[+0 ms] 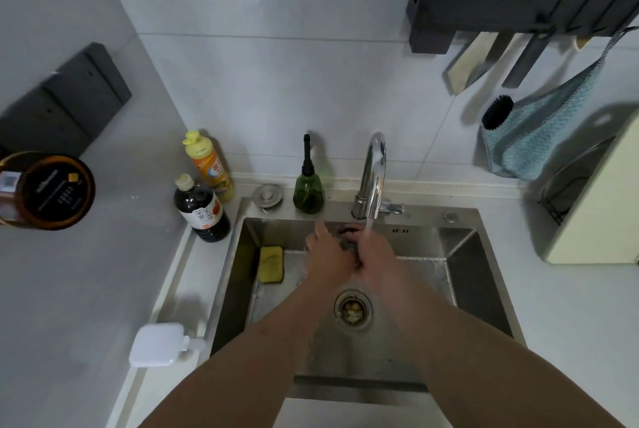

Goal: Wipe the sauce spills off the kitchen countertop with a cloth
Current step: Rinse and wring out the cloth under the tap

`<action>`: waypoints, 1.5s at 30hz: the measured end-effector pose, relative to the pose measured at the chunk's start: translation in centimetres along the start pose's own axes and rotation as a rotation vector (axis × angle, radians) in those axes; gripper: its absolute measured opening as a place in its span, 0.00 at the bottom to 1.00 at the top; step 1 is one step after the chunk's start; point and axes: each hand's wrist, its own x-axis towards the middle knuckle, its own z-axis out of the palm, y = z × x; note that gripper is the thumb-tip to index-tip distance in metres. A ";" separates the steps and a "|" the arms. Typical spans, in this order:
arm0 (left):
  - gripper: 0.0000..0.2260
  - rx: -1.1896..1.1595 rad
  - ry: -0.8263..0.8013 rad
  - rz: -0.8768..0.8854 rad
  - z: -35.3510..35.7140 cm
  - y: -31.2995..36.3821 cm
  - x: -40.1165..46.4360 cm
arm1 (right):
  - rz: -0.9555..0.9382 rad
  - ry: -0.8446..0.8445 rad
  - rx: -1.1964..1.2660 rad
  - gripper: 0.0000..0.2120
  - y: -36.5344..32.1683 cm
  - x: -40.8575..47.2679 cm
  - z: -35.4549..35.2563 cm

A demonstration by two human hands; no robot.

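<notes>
Pale grey desk (86, 289) surrounds a stainless steel sink (484, 254) below white wall tiles (276, 81). Left hand (325, 251) and right hand (375, 254) together grip a dark wadded cloth (349, 237) under the chrome faucet (373, 175).

A: What stands behind the sink (463, 247)?
B: A chrome faucet (373, 171) with water running, a green dispenser bottle (308, 190) and a round metal knob (267, 196).
A: And at the left corner?
B: 2 bottles touching: a dark sauce bottle (202, 211) in front, a yellow detergent bottle (209, 168) behind.
A: Inside the basin?
B: A yellow sponge (271, 263) against the left wall, and the drain strainer (352, 310).
A: On the wall?
B: A dark knife rack (518, 2); a blue towel (539, 130) hangs below it.
</notes>
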 end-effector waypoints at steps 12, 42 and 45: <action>0.16 -1.162 -0.532 -0.361 -1.3 0.2 -1.3 | -0.140 0.259 -0.405 0.16 -1.1 0.1 0.8; 0.11 -0.743 -0.189 -0.280 0.6 3.0 1.3 | 0.045 -0.114 0.222 0.23 -1.6 -2.5 -2.7; 0.12 -0.708 -0.239 -0.198 0.8 3.3 -0.7 | 0.155 -0.056 0.326 0.28 -1.0 -2.4 -1.5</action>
